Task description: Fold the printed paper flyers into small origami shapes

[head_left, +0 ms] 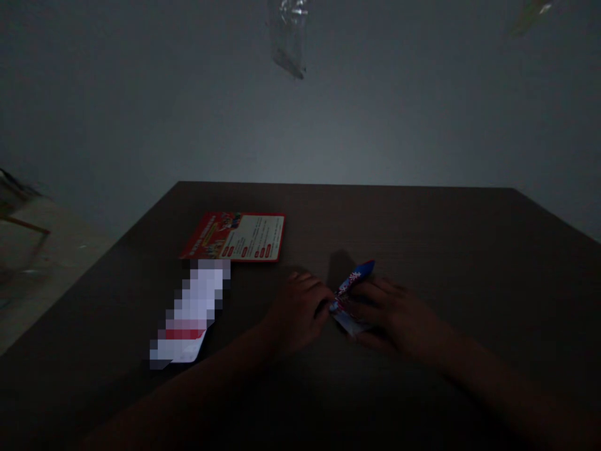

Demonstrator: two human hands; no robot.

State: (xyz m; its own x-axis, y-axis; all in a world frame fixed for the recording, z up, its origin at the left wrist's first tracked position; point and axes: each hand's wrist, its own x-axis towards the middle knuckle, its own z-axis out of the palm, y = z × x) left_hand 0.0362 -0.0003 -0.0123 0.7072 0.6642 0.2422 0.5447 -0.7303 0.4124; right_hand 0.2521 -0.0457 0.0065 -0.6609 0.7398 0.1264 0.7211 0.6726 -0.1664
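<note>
Between my hands is a small folded piece [354, 277], blue with white snowflake-like marks and red along an edge. It looks like patterned paper, though the dim light leaves its material unclear. One end stands up off the table, while a pale underside shows near the bottom. My left hand [300, 308] has its fingers closed at the left edge of the piece. From the other side, my right hand [387, 313] grips it with bent fingers, hiding much of its right part.
A red and white printed card [251, 237] lies on the dark wooden table [399, 219], left of centre. Nearer me is a bright, pixelated flat object [195, 307] with rounded corners. Behind the table rises a grey wall [399, 113], with a clear plastic bag [288, 41] hanging there.
</note>
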